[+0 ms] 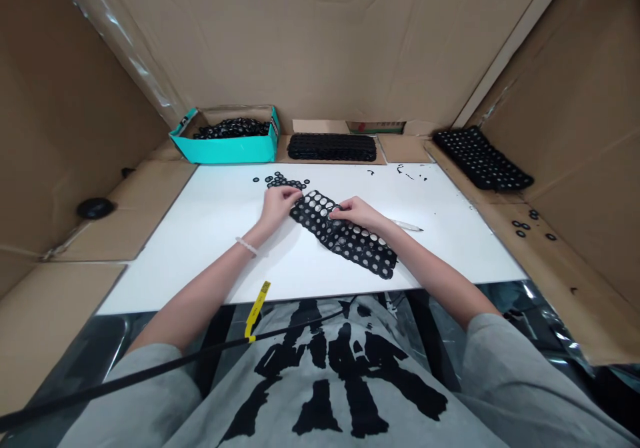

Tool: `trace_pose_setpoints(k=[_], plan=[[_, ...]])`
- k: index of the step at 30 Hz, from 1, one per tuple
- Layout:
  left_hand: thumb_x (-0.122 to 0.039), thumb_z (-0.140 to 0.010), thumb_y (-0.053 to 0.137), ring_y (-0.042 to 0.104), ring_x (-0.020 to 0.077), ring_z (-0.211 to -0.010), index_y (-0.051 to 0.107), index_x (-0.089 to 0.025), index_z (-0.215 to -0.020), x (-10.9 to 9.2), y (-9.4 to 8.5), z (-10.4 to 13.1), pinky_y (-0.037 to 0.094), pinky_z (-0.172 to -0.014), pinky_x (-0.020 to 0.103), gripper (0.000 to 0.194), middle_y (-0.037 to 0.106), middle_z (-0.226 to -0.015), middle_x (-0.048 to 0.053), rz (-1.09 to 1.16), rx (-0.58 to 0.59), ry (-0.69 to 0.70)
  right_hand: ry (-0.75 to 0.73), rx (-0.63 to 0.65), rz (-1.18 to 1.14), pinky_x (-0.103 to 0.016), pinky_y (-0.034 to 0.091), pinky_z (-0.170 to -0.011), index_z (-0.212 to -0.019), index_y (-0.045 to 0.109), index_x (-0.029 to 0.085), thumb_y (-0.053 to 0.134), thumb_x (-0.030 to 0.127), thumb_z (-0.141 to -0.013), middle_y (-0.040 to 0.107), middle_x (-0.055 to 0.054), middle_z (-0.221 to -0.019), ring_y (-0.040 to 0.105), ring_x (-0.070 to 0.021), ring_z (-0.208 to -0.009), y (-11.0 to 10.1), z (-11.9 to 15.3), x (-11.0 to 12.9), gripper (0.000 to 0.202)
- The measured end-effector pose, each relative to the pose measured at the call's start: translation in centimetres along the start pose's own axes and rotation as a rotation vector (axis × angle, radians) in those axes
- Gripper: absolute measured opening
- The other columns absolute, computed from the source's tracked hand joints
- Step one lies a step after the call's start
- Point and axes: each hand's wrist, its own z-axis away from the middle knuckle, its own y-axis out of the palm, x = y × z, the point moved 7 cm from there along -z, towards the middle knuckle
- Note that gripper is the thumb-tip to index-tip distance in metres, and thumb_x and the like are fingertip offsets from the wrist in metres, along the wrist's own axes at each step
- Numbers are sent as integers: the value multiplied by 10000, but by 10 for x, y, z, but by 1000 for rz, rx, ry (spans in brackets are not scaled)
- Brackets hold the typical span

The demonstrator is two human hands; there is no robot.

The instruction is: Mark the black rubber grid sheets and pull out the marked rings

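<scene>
A black strip with rows of round holes or discs point(345, 251) lies slantwise on the white board, some of its rounds bright white and others grey. Beside its upper left end my left hand point(280, 205) is closed in a pinch, close to a small pile of black rings point(286, 182). Over the strip's upper middle, my right hand point(361, 214) is closed, thumb and finger pressed together at one of the rounds. What either pinch holds is too small to make out. A white pen point(407, 225) lies right of the strip, partly behind my right forearm.
A turquoise box point(225, 151) full of black pieces stands at the back left. Next to it sits a stack of black strips point(332, 147). Another perforated strip point(483, 160) and several loose rings point(521, 225) lie on the right cardboard ledge. Cardboard walls point(320, 48) enclose the white board point(200, 235).
</scene>
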Motion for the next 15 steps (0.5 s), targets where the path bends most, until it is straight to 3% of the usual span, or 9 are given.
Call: trace_pose_setpoints(k=[2,4,6,9,12,15], plan=[[-310,-890,605,584,309,-1068,773,-213,-1072,-2,-14,-1,429,-948,466,265,711,-1172,105,-162,-117,45,20,-42,21,-258,296,-579,-706,691,125,774,533,-599,530,35,-569,401,-89,-574,0,-2,-3,430],[-379,-858,674,508,341,-1169,721,-258,-1207,-17,-12,7,400,-979,502,373,645,-1297,105,-253,-124,145,27,-86,51,-260,284,-571,-681,668,134,776,549,-599,500,40,-551,393,-91,-569,0,-3,-4,436],[-441,-788,754,534,321,-1112,739,-250,-1155,-37,7,21,419,-959,474,414,684,-1201,101,-223,24,265,9,-102,46,-261,273,-565,-667,656,136,748,593,-626,488,37,-549,385,-93,-575,0,-3,-3,468],[-416,-804,728,619,248,-897,780,-212,-911,-52,31,38,463,-869,389,236,752,-925,65,-74,208,312,-51,-10,-28,-255,299,-582,-731,698,130,690,637,-681,537,21,-596,414,-103,-619,3,0,1,509],[-367,-845,650,653,224,-776,776,-183,-811,-35,30,30,484,-756,342,225,763,-829,61,67,170,142,-49,56,-60,-251,335,-603,-727,705,131,758,584,-627,559,25,-604,433,-100,-624,3,3,0,468],[-332,-845,625,664,241,-781,774,-155,-813,-7,11,9,488,-742,343,233,766,-838,78,86,40,-4,-21,15,-82,-255,371,-620,-669,682,131,799,527,-580,569,23,-601,453,-98,-612,0,4,-3,422]])
